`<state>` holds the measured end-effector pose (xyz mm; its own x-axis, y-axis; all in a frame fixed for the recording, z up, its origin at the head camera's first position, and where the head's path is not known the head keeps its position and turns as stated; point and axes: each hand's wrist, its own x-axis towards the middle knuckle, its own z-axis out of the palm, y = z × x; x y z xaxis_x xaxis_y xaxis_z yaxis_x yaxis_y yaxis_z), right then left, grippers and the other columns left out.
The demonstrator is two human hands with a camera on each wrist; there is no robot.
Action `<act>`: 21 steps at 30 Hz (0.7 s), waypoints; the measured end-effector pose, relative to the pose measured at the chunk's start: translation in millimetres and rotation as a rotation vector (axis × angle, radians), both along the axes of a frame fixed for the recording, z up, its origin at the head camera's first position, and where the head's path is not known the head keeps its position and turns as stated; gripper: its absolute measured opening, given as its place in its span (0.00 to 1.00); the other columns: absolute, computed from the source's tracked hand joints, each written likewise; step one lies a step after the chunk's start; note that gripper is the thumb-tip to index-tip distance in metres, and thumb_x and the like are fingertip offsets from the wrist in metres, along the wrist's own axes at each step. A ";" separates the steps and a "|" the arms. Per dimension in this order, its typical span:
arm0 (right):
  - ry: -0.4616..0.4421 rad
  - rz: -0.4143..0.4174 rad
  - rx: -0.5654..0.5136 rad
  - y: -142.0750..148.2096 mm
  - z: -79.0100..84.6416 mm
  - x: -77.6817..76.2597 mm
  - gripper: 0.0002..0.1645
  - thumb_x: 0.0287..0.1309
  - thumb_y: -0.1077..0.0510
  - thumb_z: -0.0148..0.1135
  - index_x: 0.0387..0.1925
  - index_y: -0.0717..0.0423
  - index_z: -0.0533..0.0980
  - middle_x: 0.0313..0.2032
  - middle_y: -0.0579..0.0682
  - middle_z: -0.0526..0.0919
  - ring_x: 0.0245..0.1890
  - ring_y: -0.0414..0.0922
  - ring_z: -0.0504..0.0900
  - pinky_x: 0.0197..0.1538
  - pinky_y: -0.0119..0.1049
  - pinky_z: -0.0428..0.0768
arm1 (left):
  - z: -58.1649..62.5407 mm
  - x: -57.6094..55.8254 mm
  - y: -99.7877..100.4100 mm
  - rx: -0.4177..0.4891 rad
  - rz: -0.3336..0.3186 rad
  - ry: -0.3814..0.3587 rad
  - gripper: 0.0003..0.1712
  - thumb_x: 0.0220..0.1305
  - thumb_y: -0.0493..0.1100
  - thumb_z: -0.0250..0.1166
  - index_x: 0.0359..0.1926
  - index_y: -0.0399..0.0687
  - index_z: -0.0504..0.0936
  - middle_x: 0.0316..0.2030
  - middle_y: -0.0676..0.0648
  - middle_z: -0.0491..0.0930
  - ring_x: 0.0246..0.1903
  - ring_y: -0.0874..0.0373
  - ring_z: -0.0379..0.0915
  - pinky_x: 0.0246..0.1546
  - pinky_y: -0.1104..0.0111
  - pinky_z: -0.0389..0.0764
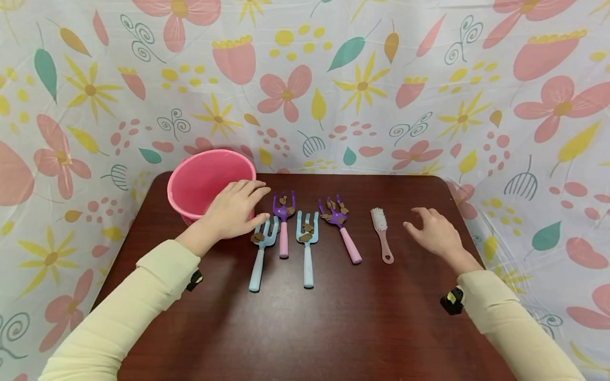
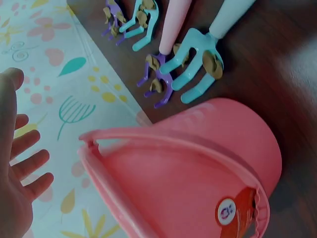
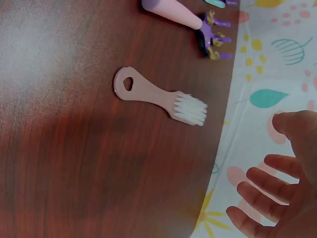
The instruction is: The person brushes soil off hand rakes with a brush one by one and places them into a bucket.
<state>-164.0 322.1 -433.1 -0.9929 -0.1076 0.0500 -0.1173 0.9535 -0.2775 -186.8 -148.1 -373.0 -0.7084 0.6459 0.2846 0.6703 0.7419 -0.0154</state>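
My left hand, fingers apart, hovers over the right side of the pink bucket and holds nothing. Just beyond its thumb lies a light blue hand fork with a brown clump on its tines. Beside it are a purple fork with a pink handle, a second light blue fork and another purple fork, all carrying brown clumps. My right hand, also empty with loosely bent fingers, is to the right of a pink scrubbing brush, whose white bristles face up.
A dark brown table bears everything. Flower-printed sheeting hangs behind it and along both sides. The bucket's handle lies down against its rim, and a label shows on its wall.
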 end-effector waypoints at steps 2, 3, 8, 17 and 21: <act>-0.004 -0.004 -0.002 -0.3 -2.5 0.3 0.31 0.59 0.44 0.54 0.55 0.63 0.68 0.48 0.68 0.72 0.42 0.64 0.75 0.39 0.58 0.71 | -2.3 0.4 2.4 0.016 -0.018 0.005 0.33 0.57 0.58 0.58 0.58 0.42 0.71 0.55 0.41 0.70 0.55 0.46 0.66 0.56 0.56 0.67; -0.008 -0.007 -0.003 -0.6 -3.7 0.3 0.31 0.59 0.44 0.54 0.55 0.63 0.68 0.48 0.68 0.72 0.42 0.63 0.75 0.39 0.58 0.71 | -3.5 0.6 3.7 0.024 -0.027 0.007 0.33 0.57 0.58 0.58 0.58 0.42 0.71 0.55 0.41 0.70 0.54 0.46 0.66 0.55 0.56 0.67; -0.037 -0.024 -0.005 -2.8 -9.6 0.1 0.31 0.59 0.43 0.53 0.55 0.62 0.69 0.48 0.67 0.73 0.41 0.62 0.76 0.38 0.58 0.71 | -10.2 1.0 9.8 0.034 -0.058 0.008 0.32 0.57 0.56 0.59 0.56 0.41 0.72 0.55 0.41 0.70 0.53 0.47 0.66 0.54 0.57 0.68; -0.096 -0.043 -0.029 -7.0 -24.6 0.1 0.30 0.59 0.43 0.53 0.55 0.61 0.69 0.45 0.64 0.75 0.41 0.59 0.76 0.38 0.56 0.72 | -20.4 4.5 16.7 0.016 -0.053 -0.047 0.31 0.57 0.55 0.60 0.57 0.44 0.72 0.55 0.43 0.69 0.52 0.48 0.66 0.53 0.57 0.70; -0.118 -0.058 -0.029 -7.7 -32.4 -0.2 0.31 0.60 0.43 0.52 0.55 0.62 0.69 0.44 0.64 0.75 0.41 0.60 0.77 0.37 0.56 0.73 | -26.5 5.3 17.8 0.032 -0.072 -0.039 0.31 0.56 0.55 0.61 0.57 0.43 0.73 0.54 0.43 0.71 0.51 0.48 0.67 0.53 0.56 0.70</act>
<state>-164.1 314.4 -465.5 -0.9966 -0.0506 -0.0655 -0.0275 0.9492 -0.3134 -181.5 -130.3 -399.4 -0.6713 0.6867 0.2787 0.7217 0.6914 0.0348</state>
